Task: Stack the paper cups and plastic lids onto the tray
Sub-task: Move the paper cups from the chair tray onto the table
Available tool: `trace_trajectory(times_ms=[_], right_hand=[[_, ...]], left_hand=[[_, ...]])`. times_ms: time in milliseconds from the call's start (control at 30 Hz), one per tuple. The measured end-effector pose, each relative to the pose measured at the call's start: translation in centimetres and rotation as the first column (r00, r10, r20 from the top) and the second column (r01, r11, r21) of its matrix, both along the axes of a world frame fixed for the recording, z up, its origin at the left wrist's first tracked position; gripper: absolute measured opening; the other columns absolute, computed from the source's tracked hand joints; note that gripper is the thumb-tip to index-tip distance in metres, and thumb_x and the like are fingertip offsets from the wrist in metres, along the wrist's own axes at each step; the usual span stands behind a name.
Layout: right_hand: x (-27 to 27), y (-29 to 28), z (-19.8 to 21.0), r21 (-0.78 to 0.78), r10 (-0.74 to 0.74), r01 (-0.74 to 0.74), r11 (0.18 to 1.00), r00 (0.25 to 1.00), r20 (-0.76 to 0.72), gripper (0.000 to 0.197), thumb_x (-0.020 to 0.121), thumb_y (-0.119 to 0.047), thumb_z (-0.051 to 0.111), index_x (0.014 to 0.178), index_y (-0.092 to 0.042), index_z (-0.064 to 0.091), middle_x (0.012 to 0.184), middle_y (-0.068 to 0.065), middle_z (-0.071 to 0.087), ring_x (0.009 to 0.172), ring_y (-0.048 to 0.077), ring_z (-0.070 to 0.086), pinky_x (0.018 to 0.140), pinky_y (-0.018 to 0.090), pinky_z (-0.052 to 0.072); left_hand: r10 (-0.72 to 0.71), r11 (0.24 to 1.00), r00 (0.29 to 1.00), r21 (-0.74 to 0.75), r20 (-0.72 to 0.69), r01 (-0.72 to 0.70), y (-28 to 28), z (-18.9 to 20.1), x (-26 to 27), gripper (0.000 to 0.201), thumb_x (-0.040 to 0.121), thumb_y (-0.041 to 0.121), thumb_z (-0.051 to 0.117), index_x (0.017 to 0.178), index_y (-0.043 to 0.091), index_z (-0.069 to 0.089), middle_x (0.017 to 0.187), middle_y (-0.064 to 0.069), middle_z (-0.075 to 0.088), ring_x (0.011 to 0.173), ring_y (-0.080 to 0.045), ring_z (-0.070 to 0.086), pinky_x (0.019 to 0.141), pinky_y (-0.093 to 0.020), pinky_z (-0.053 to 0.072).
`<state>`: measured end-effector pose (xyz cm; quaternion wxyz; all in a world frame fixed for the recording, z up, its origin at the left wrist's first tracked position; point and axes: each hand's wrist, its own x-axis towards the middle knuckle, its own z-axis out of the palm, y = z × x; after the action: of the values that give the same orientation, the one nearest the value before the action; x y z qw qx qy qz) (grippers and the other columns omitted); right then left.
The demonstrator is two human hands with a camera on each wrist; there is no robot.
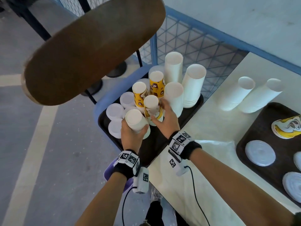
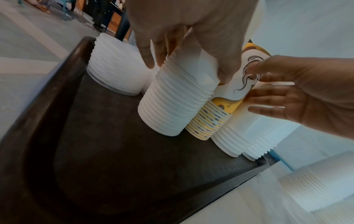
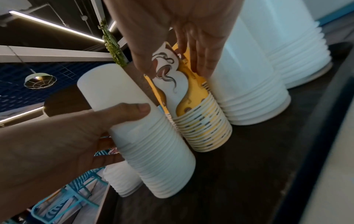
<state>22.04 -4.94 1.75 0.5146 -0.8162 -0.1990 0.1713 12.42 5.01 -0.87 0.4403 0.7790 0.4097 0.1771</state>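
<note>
A dark tray [image 1: 151, 149] at the left carries upside-down cup stacks and lid stacks [image 1: 114, 111]. My left hand [image 1: 132, 132] grips a white cup stack [image 1: 134, 119] round its upper part; the stack leans, its lower end on the tray [image 2: 114, 166], against a yellow patterned stack [image 2: 216, 119]. My right hand [image 1: 160, 111] touches that yellow stack [image 1: 152, 106] with straight spread fingers, thumb on one side and fingers on the other [image 3: 201, 60]. Two more yellow stacks [image 1: 156, 84] and three tall white stacks [image 1: 193, 85] stand behind.
On the pale counter lie two white cup stacks [image 1: 236, 95]. A second dark tray [image 1: 268, 160] at the right holds loose lids [image 1: 260, 153] and toppled yellow cups [image 1: 286, 128]. A brown round tabletop [image 1: 92, 49] hangs over the left. Blue mesh fencing [image 1: 187, 41] stands behind the tray.
</note>
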Motion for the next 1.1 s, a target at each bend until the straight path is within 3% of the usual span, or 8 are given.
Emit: trace_trajectory(times_ms=[67,167,233,467,633,767,967,1100], right_hand=[[0.2,1.1,0.0,-0.013,0.002,-0.002,1.000,1.000,-0.008,0.071,0.081,-0.024,0.068,0.139,-0.016,0.028,0.140,0.005,0.046,0.126,0.023,0.047,0.101,0.034,0.040],[0.7,2.4,-0.7,-0.092,-0.014,0.009,0.996,0.998,-0.058,0.080,0.079,-0.025,0.070,0.142,-0.016,0.023,0.143,0.006,0.042,0.128,0.027,0.045,0.103,0.040,0.038],[0.9,2.8,-1.3,-0.112,-0.032,0.024,0.993,0.997,-0.067,0.078,0.077,-0.026,0.072,0.140,-0.014,0.028,0.142,0.007,0.043,0.128,0.027,0.044,0.105,0.040,0.039],[-1.4,1.2,-3.0,-0.161,-0.024,0.027,0.987,1.000,0.020,0.073,0.063,-0.027,0.082,0.124,-0.008,0.047,0.119,0.013,0.048,0.109,0.027,0.053,0.095,0.031,0.045],[-1.7,1.2,-4.4,-0.265,-0.060,0.011,0.964,0.982,-0.178,0.091,0.062,-0.031,0.083,0.137,-0.017,0.033,0.135,0.009,0.042,0.124,0.025,0.045,0.101,0.035,0.039],[-1.8,1.6,-5.1,-0.264,-0.075,0.012,0.964,0.971,-0.229,0.090,0.063,-0.032,0.082,0.137,-0.021,0.031,0.136,0.006,0.048,0.126,0.026,0.046,0.102,0.040,0.039],[-2.4,1.2,-5.2,-0.191,-0.104,0.051,0.980,0.955,-0.277,0.087,0.062,-0.026,0.083,0.135,-0.021,0.035,0.130,0.005,0.054,0.123,0.024,0.049,0.103,0.038,0.041],[-3.4,-1.3,-4.1,-0.055,-0.159,0.150,0.987,0.932,-0.325,0.081,0.059,-0.018,0.085,0.128,-0.021,0.043,0.116,-0.004,0.061,0.111,0.011,0.056,0.100,0.029,0.044]], left_hand=[[-0.027,1.000,1.000,0.008,-0.003,0.027,0.0,0.0,-0.5,0.072,0.068,0.023,0.081,0.126,0.009,0.041,0.125,-0.007,0.053,0.114,-0.017,0.048,0.084,-0.017,0.034],[-0.065,0.998,0.998,0.015,-0.023,0.065,0.1,-0.2,-2.1,0.074,0.066,0.023,0.082,0.127,0.011,0.041,0.125,-0.006,0.054,0.115,-0.019,0.049,0.087,-0.021,0.036],[-0.058,0.998,0.998,0.008,-0.023,0.058,0.0,-0.4,-3.4,0.075,0.064,0.022,0.083,0.126,0.012,0.043,0.124,-0.007,0.055,0.114,-0.021,0.051,0.088,-0.023,0.038],[0.018,0.998,0.999,-0.062,-0.035,-0.021,-0.4,-1.5,-5.6,0.082,0.058,0.019,0.086,0.127,0.013,0.042,0.126,-0.007,0.048,0.108,-0.012,0.045,0.089,-0.026,0.038],[0.035,0.978,0.999,-0.205,-0.026,-0.039,-0.4,-2.9,-5.4,0.093,0.049,0.044,0.084,0.128,0.017,0.043,0.127,-0.002,0.054,0.113,-0.017,0.051,0.095,-0.032,0.043],[0.044,0.963,0.998,-0.262,-0.049,-0.055,-0.3,-3.5,-5.3,0.081,0.062,0.020,0.085,0.130,0.012,0.042,0.121,0.001,0.055,0.108,-0.013,0.049,0.092,-0.026,0.038],[0.056,0.958,0.998,-0.279,-0.036,-0.063,-0.2,-3.8,-5.6,0.079,0.062,0.012,0.085,0.129,0.010,0.044,0.118,0.000,0.056,0.108,-0.015,0.051,0.093,-0.028,0.039],[0.019,0.956,0.999,-0.290,-0.047,-0.031,-0.1,-3.6,-6.1,0.076,0.062,0.009,0.085,0.128,0.007,0.047,0.120,-0.008,0.059,0.108,-0.020,0.053,0.099,-0.038,0.043]])
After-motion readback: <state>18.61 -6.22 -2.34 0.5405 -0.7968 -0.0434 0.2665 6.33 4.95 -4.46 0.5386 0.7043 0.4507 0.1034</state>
